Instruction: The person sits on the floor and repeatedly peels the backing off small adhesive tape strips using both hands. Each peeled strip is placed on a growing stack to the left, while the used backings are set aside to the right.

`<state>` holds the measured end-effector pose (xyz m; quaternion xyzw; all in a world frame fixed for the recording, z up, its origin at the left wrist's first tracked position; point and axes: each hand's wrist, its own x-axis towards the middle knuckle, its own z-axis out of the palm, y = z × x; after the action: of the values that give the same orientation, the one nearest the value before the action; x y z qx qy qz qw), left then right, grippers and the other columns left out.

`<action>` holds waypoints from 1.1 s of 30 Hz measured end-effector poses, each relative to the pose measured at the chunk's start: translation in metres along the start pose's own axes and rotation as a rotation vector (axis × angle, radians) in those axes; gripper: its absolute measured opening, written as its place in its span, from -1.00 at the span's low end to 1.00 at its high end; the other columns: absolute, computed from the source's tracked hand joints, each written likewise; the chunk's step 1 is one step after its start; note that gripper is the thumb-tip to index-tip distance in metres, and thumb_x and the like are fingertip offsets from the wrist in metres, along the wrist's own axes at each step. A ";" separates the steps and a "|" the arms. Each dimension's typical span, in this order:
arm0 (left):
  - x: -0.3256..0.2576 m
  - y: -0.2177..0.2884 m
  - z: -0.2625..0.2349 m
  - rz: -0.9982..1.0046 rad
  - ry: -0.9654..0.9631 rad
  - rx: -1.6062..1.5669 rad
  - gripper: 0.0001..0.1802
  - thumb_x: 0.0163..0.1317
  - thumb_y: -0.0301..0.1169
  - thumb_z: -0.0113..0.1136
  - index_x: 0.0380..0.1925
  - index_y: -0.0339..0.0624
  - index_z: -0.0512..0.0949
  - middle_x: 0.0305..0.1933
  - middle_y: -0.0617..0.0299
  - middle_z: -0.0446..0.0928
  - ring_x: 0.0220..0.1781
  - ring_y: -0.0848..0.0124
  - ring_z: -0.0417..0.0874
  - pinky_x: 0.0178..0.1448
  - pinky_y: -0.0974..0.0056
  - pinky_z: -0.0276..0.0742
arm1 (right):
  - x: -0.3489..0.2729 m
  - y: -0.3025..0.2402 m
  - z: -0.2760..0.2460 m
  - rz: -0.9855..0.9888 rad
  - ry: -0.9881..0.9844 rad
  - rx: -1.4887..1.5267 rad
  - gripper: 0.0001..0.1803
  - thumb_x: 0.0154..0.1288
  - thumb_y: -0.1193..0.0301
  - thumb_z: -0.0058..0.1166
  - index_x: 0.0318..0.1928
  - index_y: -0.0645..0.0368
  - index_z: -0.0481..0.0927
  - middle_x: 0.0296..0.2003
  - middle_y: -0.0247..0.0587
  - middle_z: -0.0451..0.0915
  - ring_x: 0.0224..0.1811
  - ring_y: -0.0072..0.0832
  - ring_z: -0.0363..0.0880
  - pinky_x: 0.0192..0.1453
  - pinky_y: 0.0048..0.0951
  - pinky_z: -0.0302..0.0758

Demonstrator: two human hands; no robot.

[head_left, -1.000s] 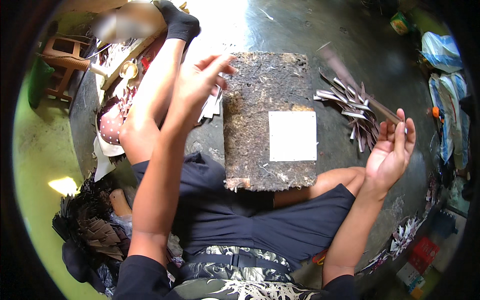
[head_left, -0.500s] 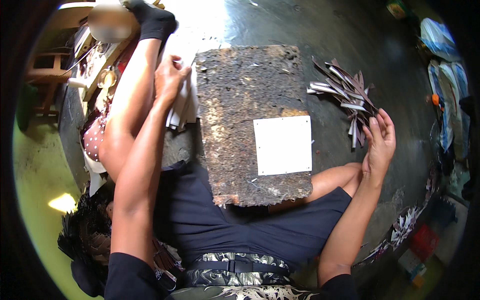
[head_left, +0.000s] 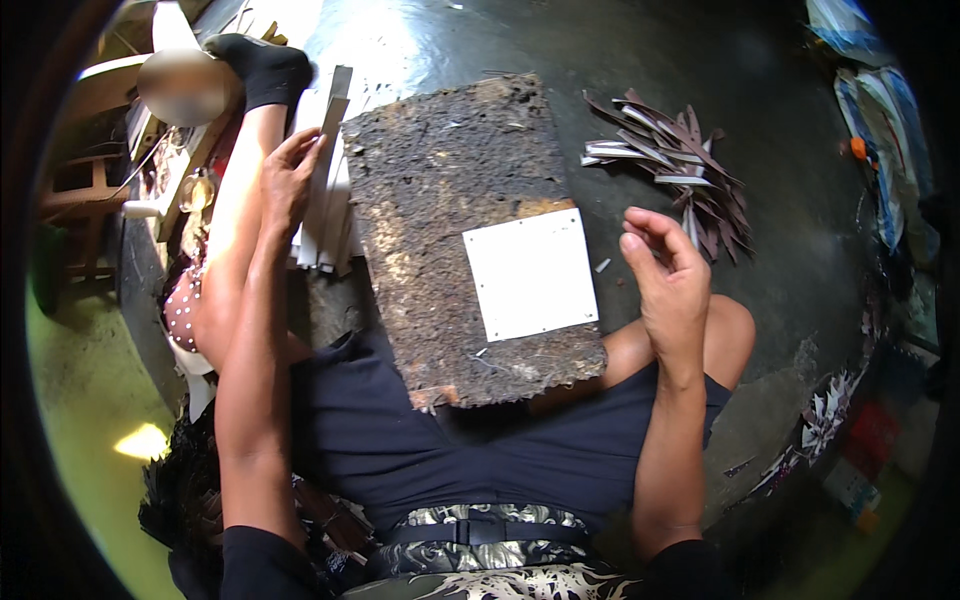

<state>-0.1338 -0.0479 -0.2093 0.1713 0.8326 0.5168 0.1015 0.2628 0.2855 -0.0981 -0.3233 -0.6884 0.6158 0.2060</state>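
From the head camera, the person sat on the dark floor (head_left: 640, 60) with a rough, crusted board (head_left: 450, 200) resting across the lap, one leg stretched out to the left with a black sock (head_left: 262, 68) at its end. The left hand (head_left: 290, 180) reached to a stack of pale strips (head_left: 325, 180) lying just beside the board's left edge; its fingers lay on the top strips, but whether they had closed on one could not be told. A white square sheet (head_left: 530, 275) lay flat on the board's near right part, probably as a clean working face within easy reach of both hands. The right hand (head_left: 668, 285) hovered beside the board's right edge, fingers loosely curled and apart, holding nothing — seemingly kept free to receive a strip. Beyond it, a heap of dark and pale cut strips (head_left: 675, 165) lay fanned on the floor, well apart from the pale stack — likely sorted that way to keep the two lots separate.
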 end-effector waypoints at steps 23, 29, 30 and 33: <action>-0.073 0.217 0.102 0.654 -0.421 0.334 -0.84 0.56 -0.53 0.40 0.07 -0.21 0.73 0.00 0.06 0.78 0.01 0.14 0.84 0.06 0.12 0.75 | 0.039 -0.039 0.056 -0.490 0.096 -0.425 -0.61 0.47 0.34 0.52 0.23 0.12 0.80 -0.06 -0.12 0.72 0.12 -0.18 0.71 0.23 -0.19 0.64; -0.081 0.240 0.092 0.914 -0.236 0.495 -0.85 0.59 -0.43 0.38 0.06 -0.19 0.69 -0.12 0.08 0.72 -0.08 0.12 0.80 -0.02 0.07 0.69 | 0.043 -0.049 0.079 -0.454 -0.032 -0.205 -0.85 0.54 0.42 0.45 -0.03 0.24 0.86 -0.18 -0.20 0.74 -0.12 -0.37 0.70 0.04 -0.31 0.63; -0.086 0.245 0.087 0.895 -0.238 0.497 -0.83 0.60 -0.39 0.38 0.07 -0.17 0.69 -0.16 0.09 0.71 -0.10 0.13 0.79 -0.01 0.07 0.68 | 0.039 -0.052 0.076 -0.365 -0.071 -0.095 -0.85 0.55 0.42 0.45 -0.03 0.25 0.85 -0.21 -0.24 0.75 -0.18 -0.46 0.68 -0.02 -0.37 0.62; -0.117 0.254 0.056 0.368 -0.415 0.275 -0.84 0.56 -0.47 0.44 0.04 -0.21 0.68 -0.30 0.16 0.70 -0.33 0.45 0.67 -0.23 0.26 0.55 | 0.021 -0.060 0.059 -0.119 -0.168 0.117 -0.82 0.63 0.41 0.41 0.00 0.30 0.82 -0.34 -0.45 0.74 -0.28 -0.76 0.59 -0.17 -0.57 0.53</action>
<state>0.0394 0.0560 -0.0077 0.4331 0.8112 0.3631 0.1499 0.1965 0.2559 -0.0510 -0.2168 -0.6839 0.6665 0.2024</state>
